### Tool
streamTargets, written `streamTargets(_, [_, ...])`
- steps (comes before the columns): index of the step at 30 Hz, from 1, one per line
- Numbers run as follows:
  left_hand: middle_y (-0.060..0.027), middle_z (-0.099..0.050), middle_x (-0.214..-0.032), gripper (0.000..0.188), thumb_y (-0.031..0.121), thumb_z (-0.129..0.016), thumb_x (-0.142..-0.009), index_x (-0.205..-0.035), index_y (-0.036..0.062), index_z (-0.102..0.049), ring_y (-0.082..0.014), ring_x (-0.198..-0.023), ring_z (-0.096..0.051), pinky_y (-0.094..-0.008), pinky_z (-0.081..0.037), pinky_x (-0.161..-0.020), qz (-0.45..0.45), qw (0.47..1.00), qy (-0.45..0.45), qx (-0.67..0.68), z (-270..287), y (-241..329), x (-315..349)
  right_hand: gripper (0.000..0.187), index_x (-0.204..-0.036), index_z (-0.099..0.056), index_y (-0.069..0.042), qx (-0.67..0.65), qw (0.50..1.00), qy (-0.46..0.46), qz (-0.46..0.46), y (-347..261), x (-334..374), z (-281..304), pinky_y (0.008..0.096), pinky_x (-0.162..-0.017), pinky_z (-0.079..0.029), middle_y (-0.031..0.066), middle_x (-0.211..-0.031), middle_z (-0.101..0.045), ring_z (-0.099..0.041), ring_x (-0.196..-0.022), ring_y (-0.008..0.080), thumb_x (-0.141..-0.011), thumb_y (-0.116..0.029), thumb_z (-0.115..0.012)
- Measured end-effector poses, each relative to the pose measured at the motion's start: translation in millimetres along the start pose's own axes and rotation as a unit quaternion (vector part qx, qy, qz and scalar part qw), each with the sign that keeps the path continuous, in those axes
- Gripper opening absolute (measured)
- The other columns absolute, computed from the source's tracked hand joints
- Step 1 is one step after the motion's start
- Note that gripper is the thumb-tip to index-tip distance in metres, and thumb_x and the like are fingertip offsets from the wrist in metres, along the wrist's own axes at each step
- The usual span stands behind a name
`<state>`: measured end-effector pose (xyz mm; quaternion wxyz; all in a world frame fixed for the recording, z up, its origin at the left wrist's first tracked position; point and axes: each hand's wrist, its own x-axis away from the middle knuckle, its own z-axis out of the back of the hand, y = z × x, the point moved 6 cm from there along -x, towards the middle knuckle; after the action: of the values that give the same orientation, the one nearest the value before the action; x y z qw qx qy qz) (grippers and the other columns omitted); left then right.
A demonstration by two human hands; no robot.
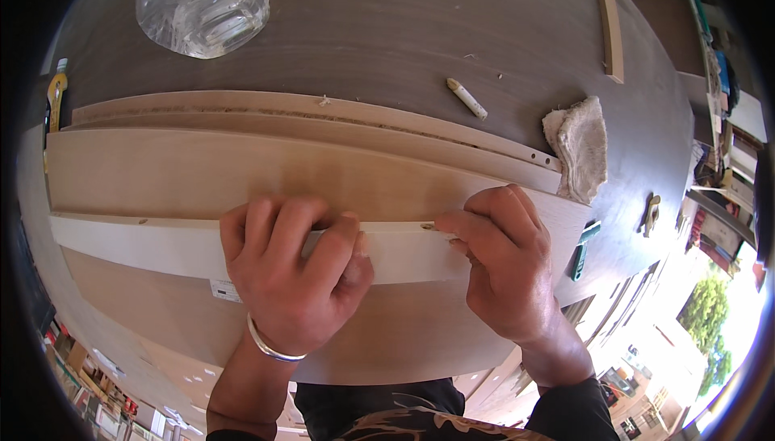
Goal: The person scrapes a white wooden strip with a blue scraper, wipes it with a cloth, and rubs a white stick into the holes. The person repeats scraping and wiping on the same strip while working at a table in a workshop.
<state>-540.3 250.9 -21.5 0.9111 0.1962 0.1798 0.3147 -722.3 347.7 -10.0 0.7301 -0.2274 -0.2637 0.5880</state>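
Note:
A long narrow board with a white face (145,239) lies across the wooden panels in front of me. My left hand (299,267) is closed over its middle, fingers curled across the top edge and the thumb bent in at the side. My right hand (507,259) is closed in a pinch at the board's right part, beside a small dark hole in the top edge. Whatever sits between those fingertips, if anything, is hidden. Behind the white strip lies a light wooden panel (242,171), and a wider brown panel (153,296) extends toward my body.
Further off on the dark table (363,29) are a clear plastic bottle (202,13), a stubby pale stick (467,99), a folded cloth (580,146) and a wood strip (610,29). A green-handled tool (584,251) and a small brown metal-looking piece (651,215) lie at right, a yellow tool (56,94) at left.

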Motion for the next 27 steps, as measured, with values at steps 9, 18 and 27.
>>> streamTargets(9, [-0.0022,-0.067,-0.103,0.033,0.014,-0.078,-0.069,-0.102,0.0157,-0.076,-0.0260,-0.092,-0.063,-0.0441,-0.042,-0.084,0.000,1.000,0.008,-0.003,0,1,-1,0.046,-0.106,-0.073,-0.001,0.006,1.000,0.019,0.001,-8,-3,0,0.0452,-0.081,-0.052,0.0118,-0.101,-0.061,-0.061,-0.092,0.0342,-0.062,0.010,-0.065])
streamTargets(18, [-0.0017,-0.062,-0.095,0.025,0.015,-0.078,-0.068,-0.093,0.0139,-0.074,-0.0236,-0.082,-0.057,-0.0424,-0.039,-0.080,0.001,0.999,0.034,0.007,1,-1,-5,0.041,-0.104,-0.074,-0.002,0.007,0.999,0.051,-0.002,-9,-2,5,0.0453,-0.082,-0.052,0.0111,-0.099,-0.060,-0.061,-0.094,0.0342,-0.067,0.011,-0.064])
streamTargets(27, [-0.0034,-0.071,-0.116,0.036,0.017,-0.078,-0.075,-0.110,0.0175,-0.076,-0.0310,-0.103,-0.067,-0.0449,-0.045,-0.092,0.008,1.000,-0.024,-0.011,0,1,1,0.037,-0.105,-0.075,0.000,-0.028,0.994,0.080,-0.071,28,13,39,0.0328,-0.076,-0.052,0.0104,-0.098,-0.061,-0.063,-0.088,0.0249,-0.077,0.022,-0.064])
